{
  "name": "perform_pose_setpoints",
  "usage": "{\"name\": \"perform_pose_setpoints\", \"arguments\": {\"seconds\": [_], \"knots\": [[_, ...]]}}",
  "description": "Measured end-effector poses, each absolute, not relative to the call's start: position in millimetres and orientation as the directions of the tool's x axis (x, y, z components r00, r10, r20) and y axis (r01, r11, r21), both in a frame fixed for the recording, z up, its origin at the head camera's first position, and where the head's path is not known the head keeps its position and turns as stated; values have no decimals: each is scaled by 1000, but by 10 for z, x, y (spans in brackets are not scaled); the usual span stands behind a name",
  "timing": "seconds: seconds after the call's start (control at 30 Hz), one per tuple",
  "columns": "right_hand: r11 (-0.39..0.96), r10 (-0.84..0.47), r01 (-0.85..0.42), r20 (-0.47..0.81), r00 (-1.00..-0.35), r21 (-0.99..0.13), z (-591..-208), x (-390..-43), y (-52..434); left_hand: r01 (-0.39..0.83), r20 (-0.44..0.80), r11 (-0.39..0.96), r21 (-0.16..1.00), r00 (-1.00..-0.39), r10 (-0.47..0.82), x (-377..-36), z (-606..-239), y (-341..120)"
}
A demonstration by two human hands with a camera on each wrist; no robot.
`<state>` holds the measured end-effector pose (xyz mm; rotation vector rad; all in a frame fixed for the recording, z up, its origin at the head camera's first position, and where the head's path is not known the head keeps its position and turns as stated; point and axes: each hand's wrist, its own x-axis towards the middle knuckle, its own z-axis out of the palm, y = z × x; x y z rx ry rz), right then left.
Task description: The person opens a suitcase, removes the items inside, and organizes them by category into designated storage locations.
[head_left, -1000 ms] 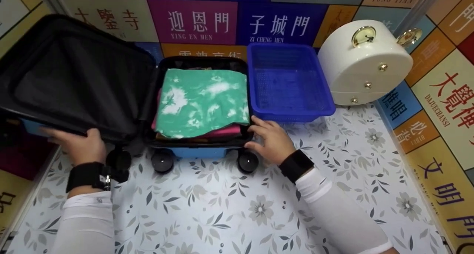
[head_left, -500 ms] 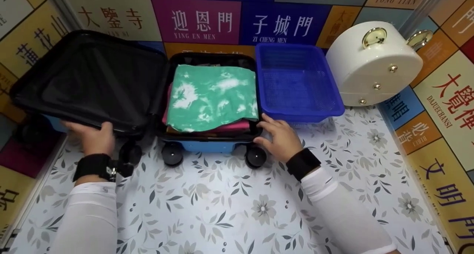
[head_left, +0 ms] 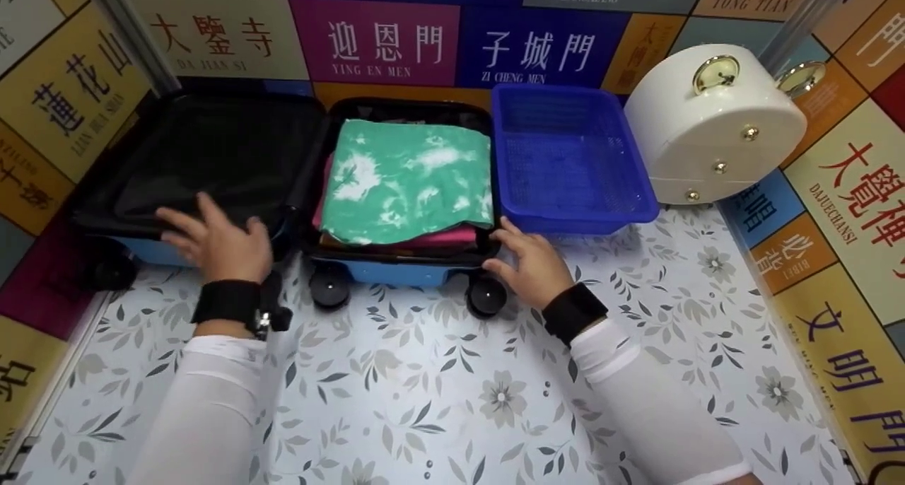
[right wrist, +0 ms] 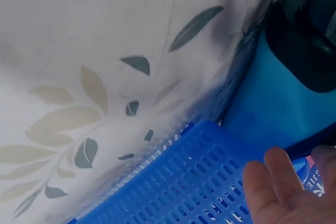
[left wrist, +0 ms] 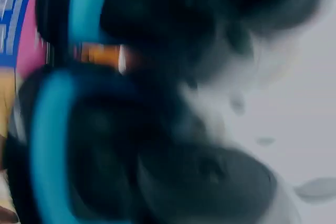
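**Small blue suitcase lies open, a hand at each half**

A small blue hard-shell suitcase (head_left: 396, 269) with black wheels lies open in the centre-left of the head view, on a white floral-print tabletop (head_left: 438, 393). Its black-lined lid half (head_left: 212, 160) is spread out towards the upper left. The left hand (head_left: 215, 241) rests on the near edge of that lid half, fingers spread and fairly straight, grasping nothing. The left wrist view is too blurred to add detail.

The right half of the case holds folded clothes, with a green-and-white tie-dye cloth (head_left: 406, 181) on top and a pink layer beneath. The right hand (head_left: 530, 262) touches the near right corner of this half, fingers relaxed and extended, not closed round anything.

Just right of the case stands a blue perforated plastic basket (head_left: 576, 209). In the upper right sits a round white box with gold knobs (head_left: 710, 128).
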<state>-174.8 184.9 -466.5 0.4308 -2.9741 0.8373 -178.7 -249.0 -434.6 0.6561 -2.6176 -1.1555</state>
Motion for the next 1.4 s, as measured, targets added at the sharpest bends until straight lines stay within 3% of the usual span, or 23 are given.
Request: {"name": "perform_pose_setpoints", "arguments": {"seconds": [0.07, 0.13, 0.27, 0.37, 0.9, 1.07, 1.17, 1.3, 1.4], "knots": [[813, -251, -258, 86, -964, -522, -4675, -1738, 1843, -186, 156, 721, 668, -912, -379, -1845, -4344, -2241], [809, -244, -244, 73, -967, -535, -4684, -1728, 1838, -61, 218, 797, 601, -947, -237, -1910, -4373, -2012], [795, -236, -216, 39, -971, -567, -4694, -1723, 1832, -9, 130, 876, 482, -988, -82, -1997, -4504, -1730], [785, -222, -198, 32, -975, -586, -4687, -1729, 1846, -34, 68, 910, 414, -995, -68, -2036, -4553, -1658], [792, -155, -135, 18, -988, -595, -4684, -1683, 1772, -85, -42, 929, 361, -996, -75, -2095, -4522, -1684], [831, -201, -145, -46, -979, -537, -4480, -1773, 1779, -90, -35, 930, 355, -996, -83, -2125, -4507, -1679], [835, -196, -163, -6, -981, -525, -4279, -1876, 1760, -86, -27, 930, 357, -996, -82, -2112, -4496, -1663], [771, -144, -152, 63, -988, -618, -4109, -2098, 1643, -89, -53, 927, 364, -996, -75, -2109, -4453, -1653], [704, -134, -48, -66, -989, -708, -4033, -2264, 1516, -111, -111, 913, 392, -991, -73, -2147, -4358, -1630]]}}
